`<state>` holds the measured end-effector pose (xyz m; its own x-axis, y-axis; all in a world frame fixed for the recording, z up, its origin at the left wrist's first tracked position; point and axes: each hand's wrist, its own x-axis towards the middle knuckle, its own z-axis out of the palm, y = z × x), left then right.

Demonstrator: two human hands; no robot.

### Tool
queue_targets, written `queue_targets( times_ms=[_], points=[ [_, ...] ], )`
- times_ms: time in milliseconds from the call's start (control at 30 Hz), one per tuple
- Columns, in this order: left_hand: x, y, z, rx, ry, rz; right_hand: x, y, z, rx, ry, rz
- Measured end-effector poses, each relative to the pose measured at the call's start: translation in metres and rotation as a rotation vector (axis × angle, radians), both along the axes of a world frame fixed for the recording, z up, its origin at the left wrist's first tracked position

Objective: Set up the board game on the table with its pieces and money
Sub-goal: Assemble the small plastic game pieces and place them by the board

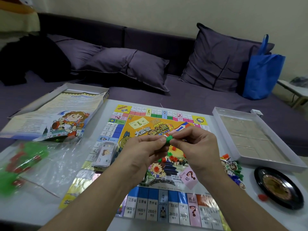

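Observation:
The colourful game board (146, 204) lies open on the white table. Above its middle, my left hand (146, 149) and my right hand (195, 145) together pinch a small green house piece (168, 139) between their fingertips. Several loose red and green houses (171, 157) lie on the board under my hands. A stack of paper money (105, 154) rests on the board's left edge. A clear plastic bag (33, 164) with more red and green pieces lies at the left. Player tokens and dice (232, 169) sit in a pile right of the board.
The box lid with the rules sheet (55, 117) is at the far left, an open white box tray (250, 137) at the right. A black roulette wheel (280, 187) and a red piece (263, 197) lie near the right corner. A purple sofa with cushions and a blue bag stands behind.

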<state>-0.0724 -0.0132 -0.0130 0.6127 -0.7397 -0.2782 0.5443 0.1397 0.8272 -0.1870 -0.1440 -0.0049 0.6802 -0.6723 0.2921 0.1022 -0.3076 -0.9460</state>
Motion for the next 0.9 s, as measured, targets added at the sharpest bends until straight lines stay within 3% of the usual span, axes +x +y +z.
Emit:
queue_targets(
  times_ms=[200,300,400,567,633,733,900],
  points=[
    [0.000,0.000,0.000,0.051,0.050,-0.002,0.002,0.001,-0.003,-0.053,0.067,0.049],
    [0.002,-0.004,0.000,0.099,0.050,0.035,0.000,-0.004,-0.005,0.033,0.123,0.122],
    [0.008,-0.004,-0.001,0.115,0.026,0.065,0.001,-0.016,-0.014,0.063,0.187,0.061],
    [0.012,-0.003,-0.004,0.160,0.028,0.112,0.016,-0.029,-0.051,-0.414,0.725,-0.117],
    [0.012,-0.003,-0.005,0.165,0.037,0.115,0.025,-0.027,-0.063,-0.533,0.854,-0.136],
    [0.011,-0.003,-0.005,0.158,0.040,0.110,0.038,-0.022,-0.072,-0.676,0.873,-0.184],
    [0.013,-0.003,-0.004,0.160,0.037,0.097,0.044,-0.018,-0.076,-0.675,0.841,-0.200]
  ],
)
